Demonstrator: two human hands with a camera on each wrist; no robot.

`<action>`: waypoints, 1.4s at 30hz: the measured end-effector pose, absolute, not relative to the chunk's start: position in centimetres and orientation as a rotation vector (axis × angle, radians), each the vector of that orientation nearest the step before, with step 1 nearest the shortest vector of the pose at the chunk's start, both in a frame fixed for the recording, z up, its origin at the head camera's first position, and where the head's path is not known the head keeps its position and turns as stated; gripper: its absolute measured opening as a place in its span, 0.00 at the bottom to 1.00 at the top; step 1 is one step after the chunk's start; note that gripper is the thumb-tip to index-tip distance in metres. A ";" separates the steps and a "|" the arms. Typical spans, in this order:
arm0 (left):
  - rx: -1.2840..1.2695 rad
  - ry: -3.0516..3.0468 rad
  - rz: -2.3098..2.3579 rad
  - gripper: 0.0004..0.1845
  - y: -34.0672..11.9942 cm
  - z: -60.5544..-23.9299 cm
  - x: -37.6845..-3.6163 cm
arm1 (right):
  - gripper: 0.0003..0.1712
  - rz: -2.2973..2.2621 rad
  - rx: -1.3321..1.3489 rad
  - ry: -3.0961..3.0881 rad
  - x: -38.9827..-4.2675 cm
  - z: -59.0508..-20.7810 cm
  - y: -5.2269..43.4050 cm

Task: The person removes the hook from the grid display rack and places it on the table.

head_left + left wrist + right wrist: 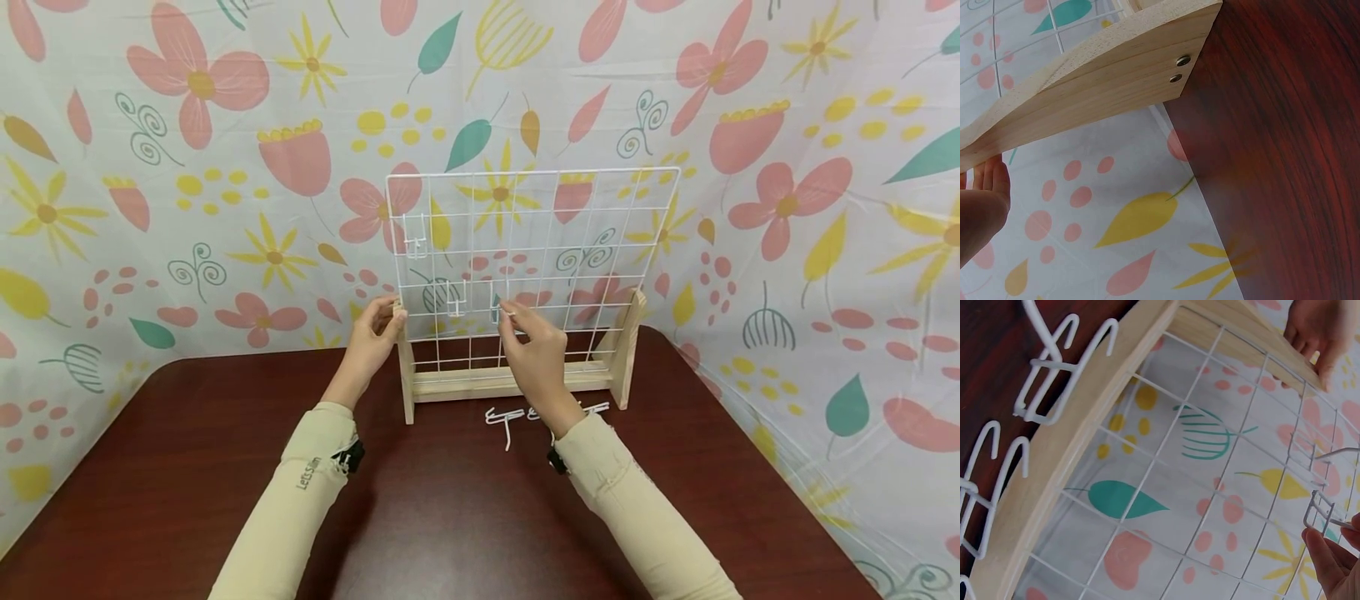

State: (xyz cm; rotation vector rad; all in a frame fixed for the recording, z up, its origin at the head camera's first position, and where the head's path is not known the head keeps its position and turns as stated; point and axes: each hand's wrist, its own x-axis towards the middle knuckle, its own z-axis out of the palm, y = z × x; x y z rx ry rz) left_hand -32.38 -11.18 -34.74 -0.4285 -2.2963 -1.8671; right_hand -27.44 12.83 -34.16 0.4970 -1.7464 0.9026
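Across the dark table (pixel 465 517) I'm viewing the wire grid (pixel 513 248) standing in its wooden stand (pixel 457 388). My left hand (pixel 369 333) is steadying the stand's left post, thumb and fingers curled; my right hand (pixel 536 354) is pinching a white hook (pixel 1309 508) at the grid's middle. I'm judging this as hanging, needing careful seating beside the hung hook (pixel 455 306); loose hooks (pixel 506 415) are lying in front, partly hidden by my right arm.
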 end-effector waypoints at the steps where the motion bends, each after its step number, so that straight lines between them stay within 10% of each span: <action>1: -0.429 -2.295 -1.871 0.23 -11.2 -34.8 -32.4 | 0.09 0.895 0.496 -1.754 -27.4 -34.3 12.9; 42: -0.431 -2.304 -1.865 0.23 -11.1 -34.8 -32.5 | 0.13 0.545 0.870 -2.004 -26.2 -38.3 12.7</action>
